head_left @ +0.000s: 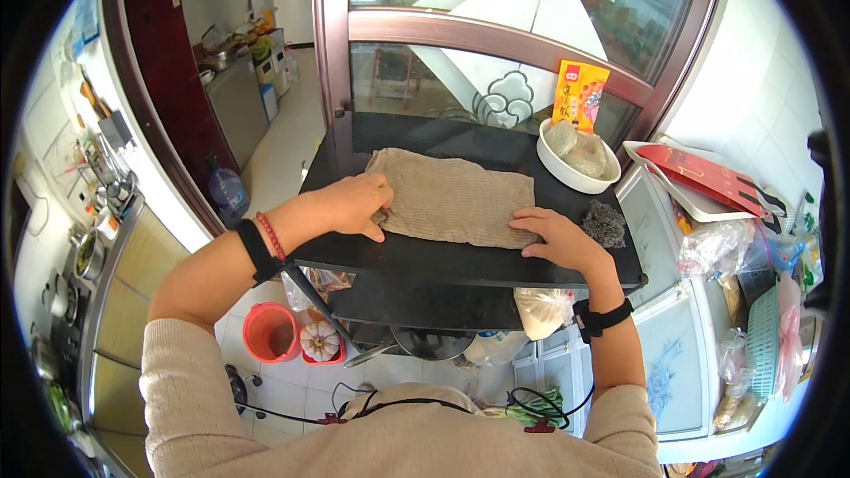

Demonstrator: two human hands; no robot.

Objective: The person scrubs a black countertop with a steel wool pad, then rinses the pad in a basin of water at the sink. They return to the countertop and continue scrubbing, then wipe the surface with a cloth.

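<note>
A grey-brown ribbed cloth (456, 199) lies spread out on the top of a black shelf stand (425, 270). My left hand (350, 204) is at the cloth's left edge, its fingers curled on the fabric and the thumb pointing down along the side. The fingertips are partly hidden. On the lower right corner of the cloth rests my right hand (565, 239), palm down with fingers stretched out and apart. Just right of that hand sits a dark grey mesh scourer (604, 223).
Behind the scourer stands a white bowl (580, 179) with plastic-wrapped contents and a yellow packet (580, 93). A glass-paned door (425, 26) rises behind the stand. Below left are a red bucket (271, 334) and a pumpkin (320, 340); a pan (432, 343) sits underneath.
</note>
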